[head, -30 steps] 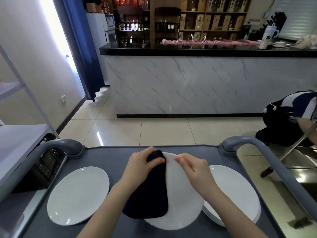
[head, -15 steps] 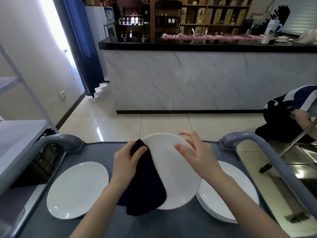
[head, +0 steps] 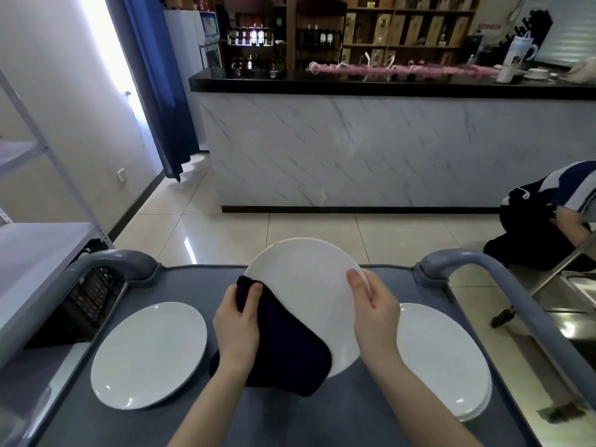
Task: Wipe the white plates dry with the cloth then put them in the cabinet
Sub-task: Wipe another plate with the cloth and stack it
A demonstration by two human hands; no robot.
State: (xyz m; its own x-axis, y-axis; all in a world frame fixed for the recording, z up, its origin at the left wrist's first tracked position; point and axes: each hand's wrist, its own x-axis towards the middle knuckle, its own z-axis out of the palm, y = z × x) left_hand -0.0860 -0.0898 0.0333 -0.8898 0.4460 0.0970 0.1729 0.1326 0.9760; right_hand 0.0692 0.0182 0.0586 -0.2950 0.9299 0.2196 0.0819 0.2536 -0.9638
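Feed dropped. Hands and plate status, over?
Left hand holds cloth on plate. Right hand grips plate rim. Plate tilted over cart. More plates either side.

Lower left of held plate (head: 306, 285) under dark cloth (head: 287, 346) — crouched person (head: 558, 198) cut off at right edge.

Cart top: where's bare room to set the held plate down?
Bare cart top shows behind the single plate, toward the left handle, and along the near edge in front of the cloth. The middle is crowded: left hand with the cloth and right hand hold the lifted plate there. The plate stack fills the right side.
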